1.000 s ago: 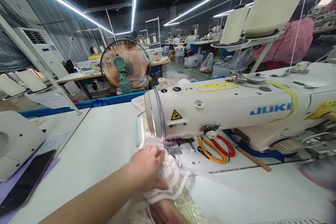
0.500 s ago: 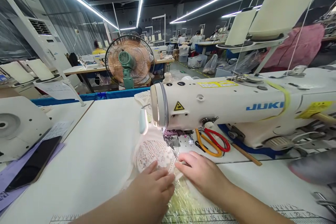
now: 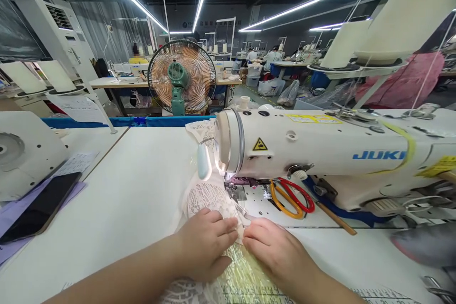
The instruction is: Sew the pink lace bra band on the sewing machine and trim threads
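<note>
Pale lace fabric (image 3: 204, 194) lies under the needle area of a white JUKI sewing machine (image 3: 270, 142) and runs toward me. My left hand (image 3: 208, 244) is on its near part, fingers bent and pressed together over the lace, thumb lower down; the fabric under the palm is hidden. Just right of it, my right hand (image 3: 276, 247) is closed around slim metal tweezers (image 3: 242, 210), their tip pointing at the presser foot (image 3: 231, 190). The right fingertips also rest by the lace edge. Shiny yellowish clear film (image 3: 245, 266) lies beneath and between both hands.
Orange-and-red-handled scissors (image 3: 290, 198) and a wooden-handled tool (image 3: 337, 218) lie right of the needle. A pale blue-white oval piece (image 3: 204, 162) hangs at the machine head. Leftward are a phone (image 3: 41, 206) on purple paper and another machine (image 3: 26, 156). A fan (image 3: 181, 76) stands beyond.
The left hand has drawn its spread fingers together and shifted slightly up and left. More lace shows below it. The right hand stays near the needle with the tweezers. The camera view has shifted.
</note>
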Motion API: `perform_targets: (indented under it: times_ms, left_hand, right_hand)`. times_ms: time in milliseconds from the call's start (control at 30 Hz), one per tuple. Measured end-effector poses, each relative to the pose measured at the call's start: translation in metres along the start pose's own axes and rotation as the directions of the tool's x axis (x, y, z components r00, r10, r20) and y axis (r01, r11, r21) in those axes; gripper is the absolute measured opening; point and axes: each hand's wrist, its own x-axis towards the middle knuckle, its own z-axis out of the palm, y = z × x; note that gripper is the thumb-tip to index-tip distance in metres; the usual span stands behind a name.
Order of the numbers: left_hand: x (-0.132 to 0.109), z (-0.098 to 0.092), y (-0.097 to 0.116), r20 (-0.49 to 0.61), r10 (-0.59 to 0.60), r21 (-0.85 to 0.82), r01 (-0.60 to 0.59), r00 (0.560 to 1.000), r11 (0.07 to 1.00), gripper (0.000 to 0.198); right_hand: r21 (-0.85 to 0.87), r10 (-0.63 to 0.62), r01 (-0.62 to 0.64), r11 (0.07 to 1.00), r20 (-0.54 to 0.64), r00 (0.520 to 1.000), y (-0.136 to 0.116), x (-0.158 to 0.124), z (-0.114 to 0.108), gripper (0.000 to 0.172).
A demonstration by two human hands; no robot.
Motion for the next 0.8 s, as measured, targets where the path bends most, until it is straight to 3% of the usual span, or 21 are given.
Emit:
perform_targets:
  times_ms: [233,500,800]
  left_hand:
    - [0.005,0.002,-0.021,-0.084,0.107,0.034,-0.105,0.991,0.994,0.037]
    - [0.012,0.001,-0.040,-0.144,0.176,0.077,-0.167,0.974,0.983,0.034]
    - [0.017,-0.003,-0.057,-0.204,0.192,0.017,-0.193,0.960,0.981,0.030]
  right_hand:
    - [-0.013,-0.021,0.020,1.000,-0.089,0.996,-0.002,0.006,-0.001,0.022]
    - [-0.068,0.075,-0.088,0.994,-0.170,0.983,-0.002,0.016,0.005,0.020]
    - [-0.089,0.140,-0.150,0.985,-0.114,0.984,0.005,0.031,0.008,0.011]
